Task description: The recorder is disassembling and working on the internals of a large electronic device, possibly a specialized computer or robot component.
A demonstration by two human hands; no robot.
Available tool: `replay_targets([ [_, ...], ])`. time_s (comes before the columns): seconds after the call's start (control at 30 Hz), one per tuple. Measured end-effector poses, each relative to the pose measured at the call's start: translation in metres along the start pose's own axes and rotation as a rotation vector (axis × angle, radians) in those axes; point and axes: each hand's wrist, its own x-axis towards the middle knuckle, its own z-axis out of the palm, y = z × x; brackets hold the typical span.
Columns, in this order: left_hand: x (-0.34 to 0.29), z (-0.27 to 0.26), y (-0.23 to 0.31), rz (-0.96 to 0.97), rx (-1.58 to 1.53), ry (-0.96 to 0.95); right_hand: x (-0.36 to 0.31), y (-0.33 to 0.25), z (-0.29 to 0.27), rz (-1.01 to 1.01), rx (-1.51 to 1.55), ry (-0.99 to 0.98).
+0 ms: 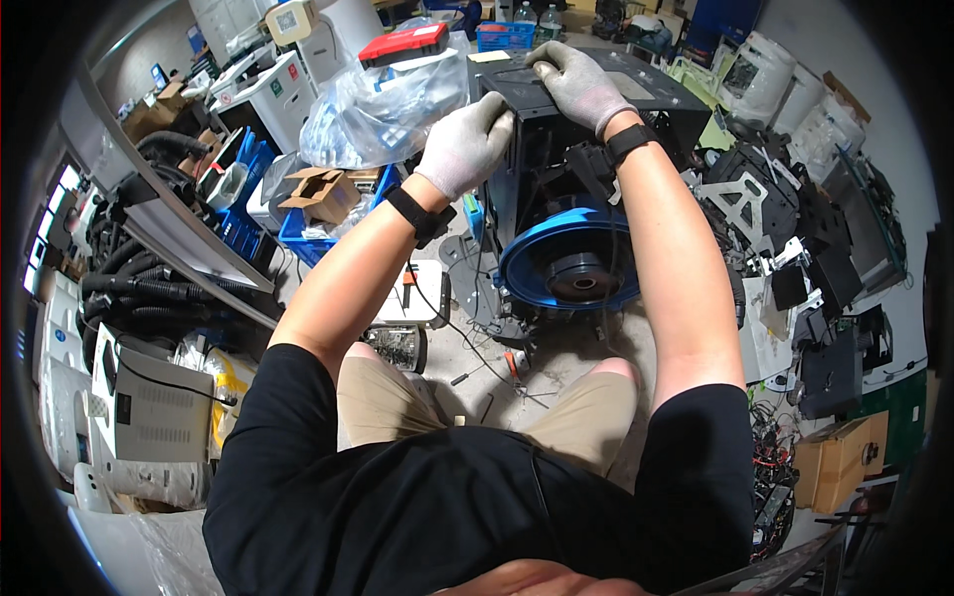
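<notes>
A large black machine housing (661,114) stands in front of me, with a round blue-rimmed wheel-like part (568,281) low on its near side. My left hand (467,147), in a pale grey glove, is closed around the upper left edge of the black panel (505,194). Over the top of the housing, my right hand (579,89), gloved alike, has its fingers curled down; what lies under the fingertips is hidden. Both wrists wear black straps. A dark cable hangs beside the machine.
An orange-handled tool (512,368) and a screwdriver lie on the floor between my knees. Left stand a white case (422,288), a blue crate (303,238) and a bag topped by a red case (402,45). Black parts (830,368) pile up right, near a cardboard box (840,459).
</notes>
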Motion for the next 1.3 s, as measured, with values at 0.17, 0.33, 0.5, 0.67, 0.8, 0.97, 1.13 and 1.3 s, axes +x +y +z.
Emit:
replay_targets([
  [0.17,0.007,0.001,-0.001,-0.208,-0.271,-0.080,0.000,0.002,0.000,-0.011,0.001,0.015],
  [0.33,-0.008,-0.002,0.005,0.023,0.069,0.002,0.000,0.002,0.000,-0.027,-0.004,0.008],
  [0.5,-0.006,0.006,0.000,-0.052,-0.197,-0.014,0.001,0.004,0.001,-0.036,-0.022,0.004],
  [0.67,-0.004,0.009,-0.004,-0.185,-0.309,-0.071,0.001,0.006,0.002,-0.061,-0.042,0.014],
  [0.8,-0.012,0.003,0.001,0.082,0.127,0.040,0.001,0.004,0.002,-0.063,-0.051,0.013],
  [0.97,-0.007,0.004,0.001,0.057,0.103,-0.021,0.001,0.006,0.001,-0.054,-0.044,0.000],
  [1.13,0.003,0.004,-0.002,-0.086,-0.209,-0.030,0.003,0.008,0.001,-0.068,-0.059,0.011],
  [1.3,-0.010,-0.004,-0.002,0.210,0.242,0.040,0.003,0.005,-0.001,-0.055,-0.029,-0.021],
])
